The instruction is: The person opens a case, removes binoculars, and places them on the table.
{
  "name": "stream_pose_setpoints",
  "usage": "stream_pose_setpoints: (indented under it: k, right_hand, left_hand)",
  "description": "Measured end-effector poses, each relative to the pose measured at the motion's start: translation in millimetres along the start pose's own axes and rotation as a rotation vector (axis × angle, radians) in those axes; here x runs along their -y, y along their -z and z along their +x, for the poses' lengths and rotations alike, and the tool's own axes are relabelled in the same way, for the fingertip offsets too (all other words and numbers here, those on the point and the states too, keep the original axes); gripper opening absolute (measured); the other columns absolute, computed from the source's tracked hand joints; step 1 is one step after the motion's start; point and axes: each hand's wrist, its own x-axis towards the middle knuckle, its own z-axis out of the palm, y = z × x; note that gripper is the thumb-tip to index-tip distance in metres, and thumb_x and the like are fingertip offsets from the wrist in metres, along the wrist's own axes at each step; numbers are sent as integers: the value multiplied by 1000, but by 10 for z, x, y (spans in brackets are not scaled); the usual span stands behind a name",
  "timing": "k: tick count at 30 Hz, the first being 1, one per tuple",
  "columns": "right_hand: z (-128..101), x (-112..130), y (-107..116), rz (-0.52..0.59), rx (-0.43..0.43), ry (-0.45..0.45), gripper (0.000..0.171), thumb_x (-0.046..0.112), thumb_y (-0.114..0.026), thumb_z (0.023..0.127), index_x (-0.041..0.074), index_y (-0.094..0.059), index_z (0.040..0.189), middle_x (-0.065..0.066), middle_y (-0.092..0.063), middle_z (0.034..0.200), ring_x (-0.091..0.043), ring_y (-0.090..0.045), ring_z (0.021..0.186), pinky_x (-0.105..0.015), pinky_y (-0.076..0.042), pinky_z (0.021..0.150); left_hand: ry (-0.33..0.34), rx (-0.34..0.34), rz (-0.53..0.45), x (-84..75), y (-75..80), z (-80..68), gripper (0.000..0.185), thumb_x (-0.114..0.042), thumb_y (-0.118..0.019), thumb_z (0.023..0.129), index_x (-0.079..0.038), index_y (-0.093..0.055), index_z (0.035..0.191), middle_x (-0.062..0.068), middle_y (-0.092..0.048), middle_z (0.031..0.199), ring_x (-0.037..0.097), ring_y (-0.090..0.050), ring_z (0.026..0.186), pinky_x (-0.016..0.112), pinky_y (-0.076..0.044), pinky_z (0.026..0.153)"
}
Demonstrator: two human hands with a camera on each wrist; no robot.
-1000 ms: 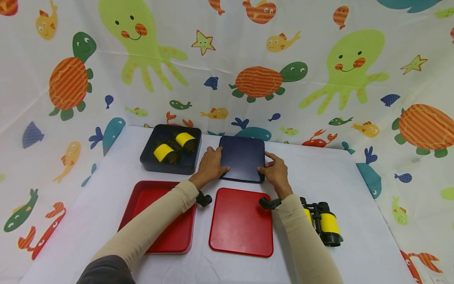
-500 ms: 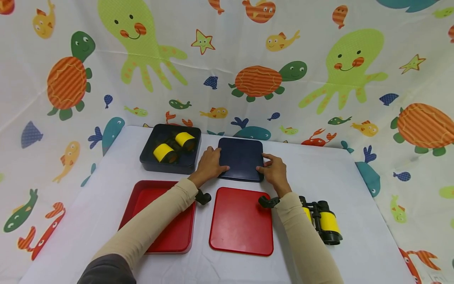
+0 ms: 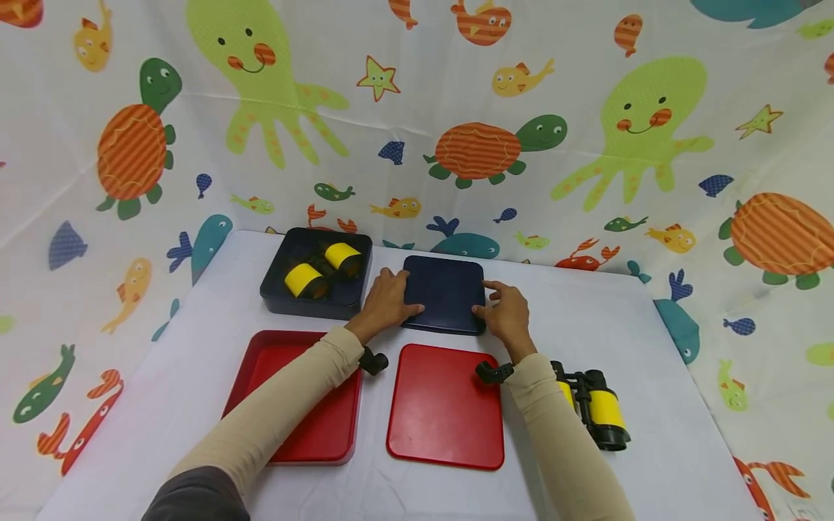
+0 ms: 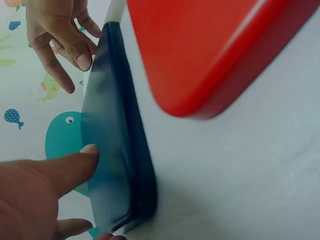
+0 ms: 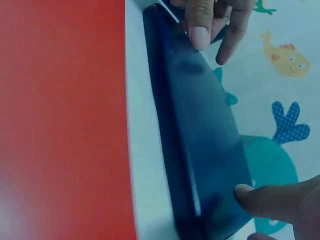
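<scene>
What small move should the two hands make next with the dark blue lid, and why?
Probably lift it leftward onto the open dark box: both hands, left hand and right hand, grip the dark blue lid by its sides, and binoculars already lie in that box.

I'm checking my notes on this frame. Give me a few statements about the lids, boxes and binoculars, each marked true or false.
1. Both hands grip the dark blue lid: true; the left hand and right hand hold its opposite sides.
2. The dark blue box is empty: false; yellow and black binoculars lie in it.
3. The red lid lies nearer the person than the dark blue lid: true.
4. A second pair of binoculars sits inside the red box: false; it lies on the table, by the right forearm.
</scene>
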Motion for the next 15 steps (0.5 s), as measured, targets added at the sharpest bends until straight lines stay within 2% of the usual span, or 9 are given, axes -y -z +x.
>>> stream_pose_setpoints:
  k: [3,9,15]
  right_hand:
    - [-1,46,10,-31,-28,42,59,16,-83,92,15,-64,148,-23,-67,133,-39,-66,117,-51,-54,98]
    - [-12,192,6,-17,-62,109,58,16,-84,91,15,-66,146,-24,-65,132,-38,-64,114,-52,-52,98]
    - [2,373,-37,4,-69,192,57,17,-85,90,13,-67,144,-24,-65,130,-39,-64,114,-53,-51,99]
  left_hand:
    - [-4,-9,-21,6,28,5,84,-38,-84,92,-3,-45,158,26,-51,141,36,-53,122,47,-52,109]
    - [-27,-34,-56,1,132,-26,80,-38,-83,93,-5,-47,157,25,-52,138,36,-54,120,48,-53,107]
    - [-61,-78,-66,-12,296,-106,76,-38,-83,93,-6,-50,154,22,-56,129,33,-54,113,45,-55,98]
